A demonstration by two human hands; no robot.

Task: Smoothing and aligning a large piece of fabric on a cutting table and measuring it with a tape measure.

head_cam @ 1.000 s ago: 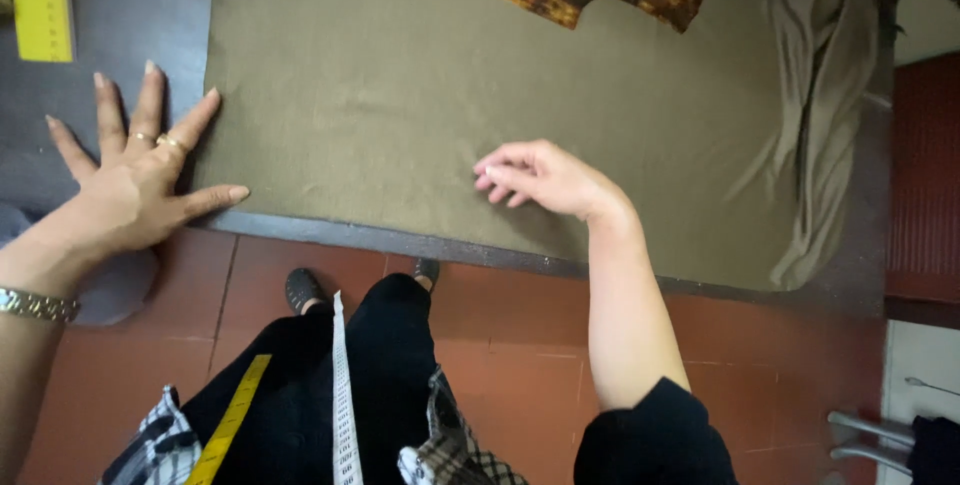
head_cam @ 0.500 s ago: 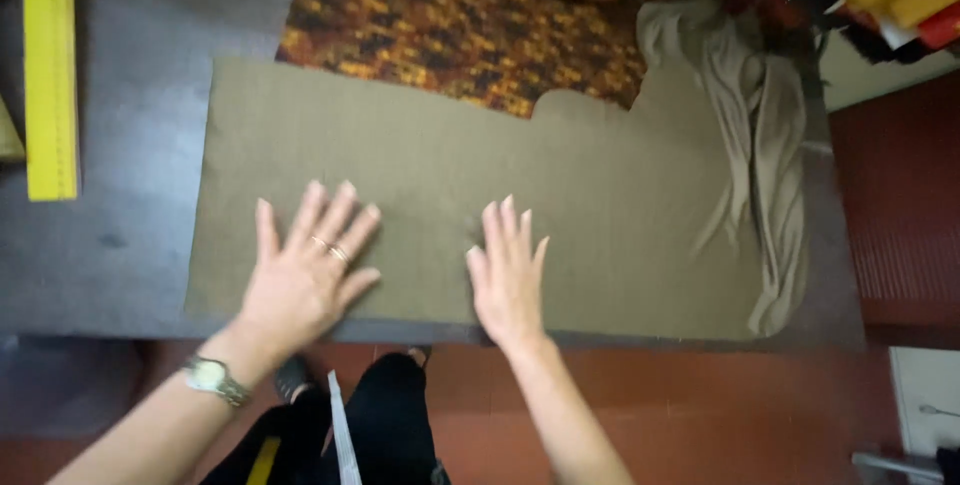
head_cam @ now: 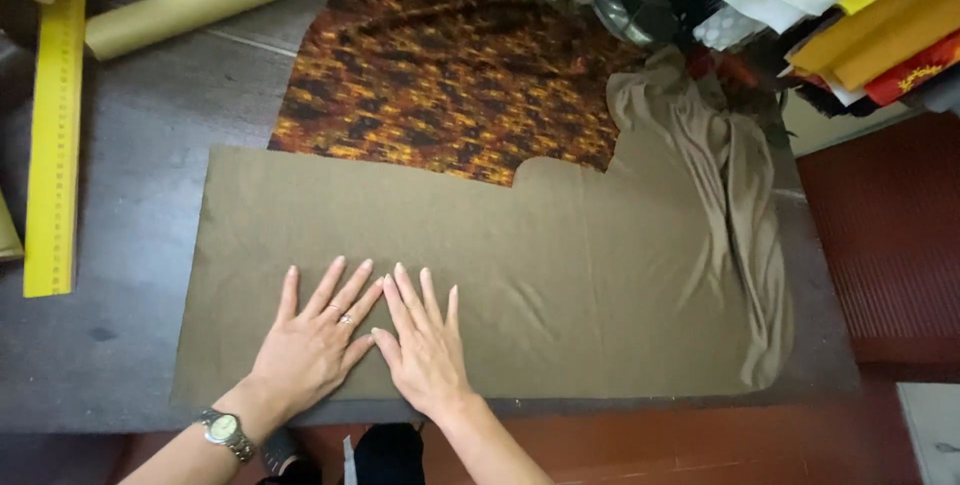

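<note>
Both hands have closed together, left hand [head_cam: 308, 345] and right hand [head_cam: 425, 350] flat, fingers released, on the olive cloth [head_cam: 560, 275] stretching rightward along the worktop [head_cam: 120, 245].

Both forearms are bare, with no sleeves in view. The left hand [head_cam: 312, 345] wears a thin ring on one of its fingers [head_cam: 346, 319], and a metal-banded wristwatch [head_cam: 224, 432] with a round pale dial sits just behind that hand. The right hand [head_cam: 425, 350] beside the watch hand carries no jewellery.
</note>
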